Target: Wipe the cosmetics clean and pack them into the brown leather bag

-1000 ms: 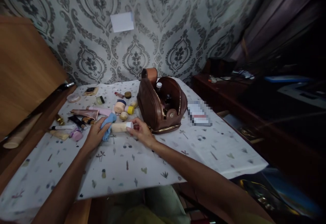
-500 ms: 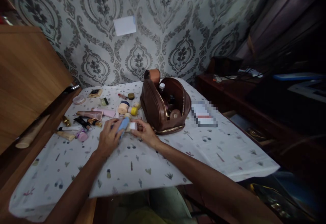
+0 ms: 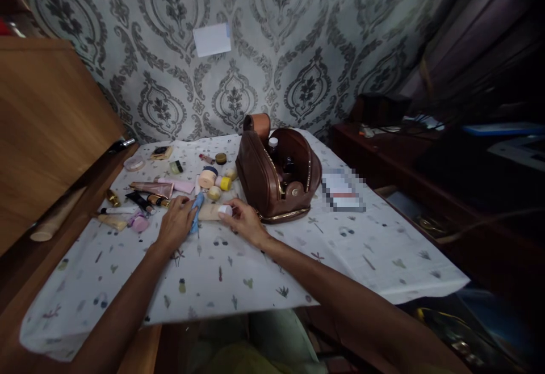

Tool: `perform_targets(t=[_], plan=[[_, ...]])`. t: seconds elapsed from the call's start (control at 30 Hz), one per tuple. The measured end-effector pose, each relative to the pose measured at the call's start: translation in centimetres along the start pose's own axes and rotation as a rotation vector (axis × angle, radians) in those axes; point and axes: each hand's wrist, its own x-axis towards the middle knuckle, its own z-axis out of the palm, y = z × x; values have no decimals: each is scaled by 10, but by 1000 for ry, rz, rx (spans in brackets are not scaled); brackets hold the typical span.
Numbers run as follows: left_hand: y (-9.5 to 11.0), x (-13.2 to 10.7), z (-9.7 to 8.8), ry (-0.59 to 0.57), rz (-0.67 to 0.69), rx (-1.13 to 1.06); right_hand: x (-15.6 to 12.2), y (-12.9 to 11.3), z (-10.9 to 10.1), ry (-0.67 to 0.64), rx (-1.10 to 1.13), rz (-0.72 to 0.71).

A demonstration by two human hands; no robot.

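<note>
My right hand (image 3: 247,224) grips a beige tube (image 3: 209,212) by its white cap (image 3: 226,210), the tube lying sideways just over the cloth-covered table. My left hand (image 3: 174,222) is closed on a blue cloth (image 3: 197,210) pressed against the far end of that tube, which the cloth partly hides. Just beyond them are a small pale-yellow round item (image 3: 214,193), a yellow-capped jar (image 3: 225,183) and a peach jar with a dark lid (image 3: 207,177). To the right stands a brown leather bag (image 3: 254,184), unzipped, with a white-capped bottle (image 3: 273,146) and other dark items inside.
Several cosmetics lie at the left, among them a rose-gold tube (image 3: 152,188), a purple item (image 3: 138,222) and a green jar (image 3: 176,167). A wooden cabinet (image 3: 51,135) borders the left side. A blurred-out flat item (image 3: 344,191) lies right of the bag.
The blue cloth and my left hand have moved left and down along the tube, uncovering more of its beige body. My right hand keeps hold of the cap. The view has shifted slightly.
</note>
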Motion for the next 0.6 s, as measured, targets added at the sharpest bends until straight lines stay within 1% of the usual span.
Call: perform_targets(t=[0.07,0.13,0.23,0.3,0.33,0.4,0.47,0.5,0.53,0.6], plan=[[1,0,0,-42,-47,-1,0,0,-1,4,-29,-16],[3,-1,-2,-43,-91,-33,-1,0,-2,-11,-3,-52],[10,-2,-9,56,-107,-151,-2,1,0,-46,58,-112],[17,-4,-14,126,-55,-234,-2,0,1,-58,77,-115],[22,-5,-16,135,-2,-258,-3,0,2,-60,82,-108],[32,-7,-17,109,136,-247,-3,-1,2,-55,79,-97],[39,-8,-16,76,260,-175,-3,-2,2,-41,77,-92],[41,-8,-14,64,300,-133,-3,-3,1,-38,80,-87],[42,-8,-13,55,320,-98,-4,-3,1,-38,90,-80],[38,-7,-11,42,318,-63,-4,-3,1,-42,118,-59]])
